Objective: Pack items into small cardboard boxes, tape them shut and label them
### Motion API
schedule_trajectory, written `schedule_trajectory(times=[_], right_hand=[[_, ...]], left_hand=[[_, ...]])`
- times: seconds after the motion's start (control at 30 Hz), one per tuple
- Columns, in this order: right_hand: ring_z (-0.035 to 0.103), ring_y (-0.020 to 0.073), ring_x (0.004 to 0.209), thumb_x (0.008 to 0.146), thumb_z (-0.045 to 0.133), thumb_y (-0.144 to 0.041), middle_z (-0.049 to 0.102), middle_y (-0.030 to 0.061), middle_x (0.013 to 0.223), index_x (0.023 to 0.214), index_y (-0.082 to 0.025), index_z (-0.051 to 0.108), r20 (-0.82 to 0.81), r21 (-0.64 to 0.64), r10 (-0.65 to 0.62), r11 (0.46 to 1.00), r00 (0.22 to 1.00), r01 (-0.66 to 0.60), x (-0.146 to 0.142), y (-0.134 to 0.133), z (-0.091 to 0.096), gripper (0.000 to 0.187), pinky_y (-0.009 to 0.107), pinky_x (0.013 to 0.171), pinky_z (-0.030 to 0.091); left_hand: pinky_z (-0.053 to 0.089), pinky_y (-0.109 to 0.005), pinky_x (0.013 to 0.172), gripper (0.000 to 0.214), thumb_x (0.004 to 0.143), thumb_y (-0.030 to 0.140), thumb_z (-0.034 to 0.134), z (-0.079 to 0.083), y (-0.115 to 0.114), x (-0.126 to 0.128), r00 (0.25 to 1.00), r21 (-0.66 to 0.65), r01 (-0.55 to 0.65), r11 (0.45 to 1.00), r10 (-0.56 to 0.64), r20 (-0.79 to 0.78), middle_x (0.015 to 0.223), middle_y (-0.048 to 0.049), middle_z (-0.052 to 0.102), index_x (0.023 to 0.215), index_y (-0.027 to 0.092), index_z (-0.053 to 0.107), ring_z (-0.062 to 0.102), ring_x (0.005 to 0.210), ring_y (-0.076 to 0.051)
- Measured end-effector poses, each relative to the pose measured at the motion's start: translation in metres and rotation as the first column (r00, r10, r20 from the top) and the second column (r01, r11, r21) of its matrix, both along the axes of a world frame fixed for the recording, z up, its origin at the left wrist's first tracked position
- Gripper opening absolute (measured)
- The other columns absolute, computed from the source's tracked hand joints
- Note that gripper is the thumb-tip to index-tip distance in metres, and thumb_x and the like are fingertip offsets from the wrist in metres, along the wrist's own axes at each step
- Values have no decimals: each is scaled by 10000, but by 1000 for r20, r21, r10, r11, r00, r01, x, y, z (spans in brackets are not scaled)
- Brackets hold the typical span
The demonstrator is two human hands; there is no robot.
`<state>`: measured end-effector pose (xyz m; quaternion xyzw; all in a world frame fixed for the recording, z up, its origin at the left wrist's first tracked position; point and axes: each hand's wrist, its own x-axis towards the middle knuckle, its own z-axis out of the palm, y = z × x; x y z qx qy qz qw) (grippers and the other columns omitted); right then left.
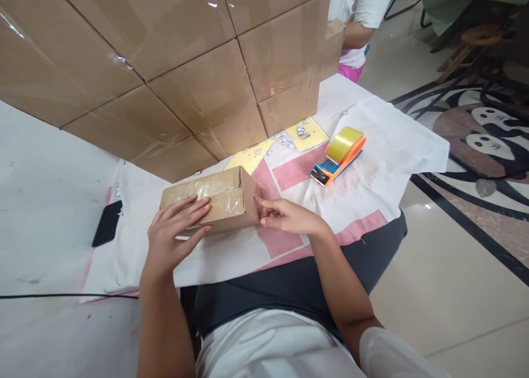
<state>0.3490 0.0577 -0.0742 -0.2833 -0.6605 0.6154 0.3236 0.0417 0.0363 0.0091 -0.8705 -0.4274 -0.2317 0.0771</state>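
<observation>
A small cardboard box (221, 196) lies on the cloth in front of me, with clear tape across its top. My left hand (176, 229) rests on its left part, fingers stretched over the top and thumb along the near edge. At the right end of the box is my right hand (287, 215), its fingers bent and the index fingertip touching the end face. Whether a bit of tape or flap is between those fingers is hidden. To the right, a tape dispenser (330, 171) with an orange and blue body carries a yellowish tape roll (346, 145).
Large taped cartons (165, 97) form a stacked wall behind the box. A dark phone-like object (107, 223) lies at the left, near a black cable (70, 296). Another person's arm (359, 34) shows beyond the cartons. A wooden stool (475, 39) stands at the far right.
</observation>
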Motion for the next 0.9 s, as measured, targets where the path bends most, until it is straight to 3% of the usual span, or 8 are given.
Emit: schedule_trajectory(times=[0.2,0.3,0.4,0.53,0.73,0.8,0.87,0.9], right_hand=[[532,129,725,944,552,-246,583,-36,759,1595,-92,357,4,-30,-90,995,996,90,-9,-13,5,697,278,724,434],[526,125,717,945,550,-244,580,-40,747,1594,-105,362,-8,-75,-117,990,993,116,-10,-17,7,690,271,722,426],[500,113,675,938,537,-211,564,-49,707,1567,-134,428,-13,-108,-52,993,999,51,-13,-24,10,644,248,675,409],[493,103,638,949,533,-233,582,-44,691,1563,-126,445,17,-161,99,982,995,-95,-23,-38,16,630,231,632,403],[473,98,641,965,573,-317,541,-52,685,1550,-137,469,44,-127,97,988,994,-90,-32,-41,17,621,227,627,393],[520,116,673,964,577,-321,603,-19,737,1456,-146,592,25,-104,22,994,999,-19,-33,-37,13,523,250,659,436],[616,168,835,938,610,-297,692,46,931,1356,-184,679,2,-9,-182,983,983,182,-38,-31,7,438,304,786,504],[638,207,989,918,636,-281,703,76,1085,1349,-210,681,-16,64,-298,952,954,298,-41,-28,4,439,344,896,514]], left_hand=[[500,-463,1030,374,894,282,696,4,-6,13,1000,-9,-18,1000,17,-13,1300,-57,732,1265,282,651,641,1285,-297],[411,-536,1163,547,853,409,736,2,-22,40,993,-11,-105,994,105,-44,1386,-136,665,1334,214,565,578,1359,-346],[313,-609,1215,751,784,568,779,-5,-40,68,970,48,-239,970,241,-42,1448,-222,584,1360,169,507,506,1413,-410],[297,-606,1222,787,800,503,797,-22,-51,81,939,82,-345,935,342,44,1481,-245,530,1410,169,428,431,1472,-398],[265,-689,1205,875,754,368,835,-66,-50,84,880,294,-465,835,400,255,1483,-232,398,1425,236,290,314,1504,-384],[281,-718,1178,876,745,347,832,-79,-48,87,868,337,-485,807,397,299,1465,-225,363,1399,259,255,263,1513,-392],[285,-734,1160,854,751,333,816,-85,-46,90,862,334,-492,804,396,317,1436,-213,354,1377,276,239,256,1502,-399],[282,-738,1156,839,755,333,805,-87,-45,90,861,322,-492,809,398,317,1424,-207,352,1369,281,236,264,1491,-403]])
